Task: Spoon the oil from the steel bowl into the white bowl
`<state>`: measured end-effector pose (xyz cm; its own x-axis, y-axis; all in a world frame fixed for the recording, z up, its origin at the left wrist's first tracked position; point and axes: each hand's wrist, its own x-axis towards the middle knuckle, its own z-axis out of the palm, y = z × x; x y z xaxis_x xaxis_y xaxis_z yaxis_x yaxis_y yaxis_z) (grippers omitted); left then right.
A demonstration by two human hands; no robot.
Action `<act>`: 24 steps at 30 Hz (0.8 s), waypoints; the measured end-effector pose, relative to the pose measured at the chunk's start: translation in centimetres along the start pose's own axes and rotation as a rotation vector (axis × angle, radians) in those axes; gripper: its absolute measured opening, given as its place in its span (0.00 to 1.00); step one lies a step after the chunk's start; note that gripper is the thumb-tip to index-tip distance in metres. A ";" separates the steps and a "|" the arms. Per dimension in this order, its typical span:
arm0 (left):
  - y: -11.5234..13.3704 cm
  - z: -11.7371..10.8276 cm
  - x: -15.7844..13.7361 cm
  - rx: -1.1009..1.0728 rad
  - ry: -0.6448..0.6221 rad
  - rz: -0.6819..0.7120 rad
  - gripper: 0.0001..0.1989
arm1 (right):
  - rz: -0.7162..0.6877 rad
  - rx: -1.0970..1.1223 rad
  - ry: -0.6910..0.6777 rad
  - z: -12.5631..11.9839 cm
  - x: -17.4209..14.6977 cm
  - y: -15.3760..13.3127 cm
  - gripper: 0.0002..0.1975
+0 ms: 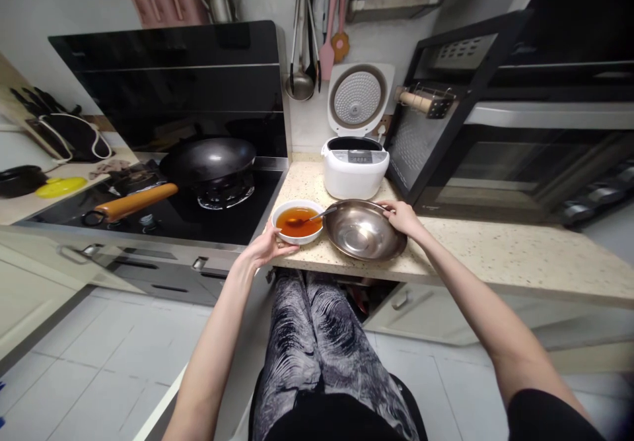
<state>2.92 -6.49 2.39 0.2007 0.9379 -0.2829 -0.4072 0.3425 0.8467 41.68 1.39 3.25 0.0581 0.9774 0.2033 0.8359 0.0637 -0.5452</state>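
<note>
White bowl (pixel 308 240): smooth, glossy and round, with a pale rim; it is holding a clear amber-red liquid (pixel 304 228), and the surface is shining.
Spoon (pixel 318 216): slim and metallic; its head is sitting in the liquid; its handle is slanting up to the right, over the bowl's rim towards the steel basin; whether it is touching the basin I cannot tell.
Steel basin (pixel 357 235): wide, shallow and brushed-looking, its flat round bottom catching a bright glare; it is standing just right of the bowl.
Left grip (pixel 265 247): I am pinching the bowl at its near left side, my thumb lying along the rim and my fingers reaching around below; the bowl is lying ahead and to the right of my palm.
Right grip (pixel 400 218): I am pinching the basin's rim at its upper right; the basin is spreading out to the left of my fingers.
Desk (pixel 495 253): cream, speckled, stone-like; it is running beneath both vessels.
Rice cooker (pixel 355 182): white, rounded plastic; it is standing behind the basin, its lid gaping.
Wok (pixel 211 157): dark and curved, its wooden handle pointing left; it is sitting on the black stove (pixel 211 222).
</note>
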 end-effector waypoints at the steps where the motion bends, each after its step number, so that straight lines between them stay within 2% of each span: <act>1: 0.1 -0.3 0.2 0.001 -0.018 -0.002 0.37 | 0.004 0.006 -0.001 0.0 -0.1 0.0 0.20; 6: 0.5 -1.3 0.8 0.027 -0.106 -0.044 0.37 | 0.011 0.011 0.000 0.0 -0.4 -0.1 0.19; 10: 0.9 -1.6 0.6 0.125 -0.109 -0.058 0.36 | -0.003 0.019 -0.002 0.0 -0.5 -0.9 0.16; 12: 1.2 -1.8 0.4 0.193 -0.104 -0.075 0.37 | -0.055 0.035 0.018 0.1 -0.6 -2.1 0.18; 14: 1.4 -2.1 0.5 0.249 -0.051 -0.042 0.39 | -0.220 0.084 0.059 0.4 -0.7 -3.8 0.18; 16: 1.6 -2.4 0.9 0.351 0.106 0.062 0.37 | -0.366 0.136 0.003 0.9 -0.7 -6.0 0.17; 18: 1.7 -2.6 1.5 0.521 0.282 0.295 0.30 | -0.381 0.175 -0.059 1.5 -0.4 -8.2 0.17; 20: 1.7 -2.6 2.2 0.635 0.288 0.558 0.20 | -0.277 0.238 -0.161 2.2 0.1 -10.1 0.14; 21: 1.6 -2.7 2.6 0.663 0.263 0.644 0.16 | -0.217 0.273 -0.240 2.5 0.3 -10.9 0.12; 24: 1.0 -2.9 4.0 0.714 0.152 0.787 0.14 | -0.186 0.321 -0.331 3.2 0.8 -12.2 0.05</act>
<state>0.77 -2.29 0.78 -0.0241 0.8951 0.4452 0.2509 -0.4257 0.8694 29.77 2.01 7.43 -0.2961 0.9518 0.0802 0.6026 0.2513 -0.7575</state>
